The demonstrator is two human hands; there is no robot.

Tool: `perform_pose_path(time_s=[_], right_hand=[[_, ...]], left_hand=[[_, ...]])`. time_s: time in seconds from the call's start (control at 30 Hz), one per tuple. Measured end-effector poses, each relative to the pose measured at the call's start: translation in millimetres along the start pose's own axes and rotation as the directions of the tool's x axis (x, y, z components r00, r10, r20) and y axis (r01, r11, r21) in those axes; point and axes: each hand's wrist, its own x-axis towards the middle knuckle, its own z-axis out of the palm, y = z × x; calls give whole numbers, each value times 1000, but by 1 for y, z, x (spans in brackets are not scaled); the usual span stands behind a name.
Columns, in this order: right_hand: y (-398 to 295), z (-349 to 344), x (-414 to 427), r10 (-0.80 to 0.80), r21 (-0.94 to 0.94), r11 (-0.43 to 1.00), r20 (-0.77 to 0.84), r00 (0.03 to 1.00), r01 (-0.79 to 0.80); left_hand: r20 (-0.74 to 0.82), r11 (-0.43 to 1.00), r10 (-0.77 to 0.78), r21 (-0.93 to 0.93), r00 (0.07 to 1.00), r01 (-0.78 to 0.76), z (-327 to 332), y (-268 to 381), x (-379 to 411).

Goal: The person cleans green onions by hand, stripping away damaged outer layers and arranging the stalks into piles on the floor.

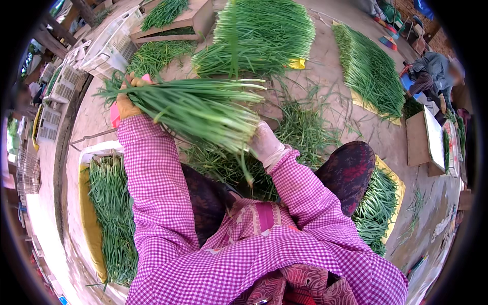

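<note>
A bunch of long green leafy stalks, like Chinese chives [202, 108], stretches between my hands, slightly blurred. My left hand [129, 95], in a stained glove, is closed around its leafy end; something pink shows beside that hand. At the pale stem end is my right hand [267, 143] in a whitish glove, touching the stems; its fingers are partly hidden, so its grip is unclear. Loose green leaves [305, 127] lie on the floor beyond and between my knees. A big stack of chives [263, 34] lies straight ahead.
Chives in a yellow-edged wrap [110, 217] lie at left, others on yellow sheeting [398, 187] at right. Another pile [371, 70] lies at upper right, near a co-worker [432, 76] and a wooden stand [419, 137]. White plastic crates [110, 49] and a low wooden bench [202, 19] stand at upper left.
</note>
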Motion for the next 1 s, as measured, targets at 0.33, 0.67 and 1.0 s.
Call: perform_pose_path(time_s=[0.33, 0.67, 1.0], right_hand=[[-29, -1, -12, -130, 32, 990, -152, 980, 137], [-66, -80, -36, -361, -513, 827, -172, 916, 230], [-49, 17, 7, -537, -981, 131, 51, 842, 143]], left_hand=[[-199, 855, 230, 509, 953, -100, 79, -44, -40], [-192, 555, 650, 780, 735, -288, 23, 0, -15], [-260, 876, 358, 425, 897, -226, 7, -15, 3]])
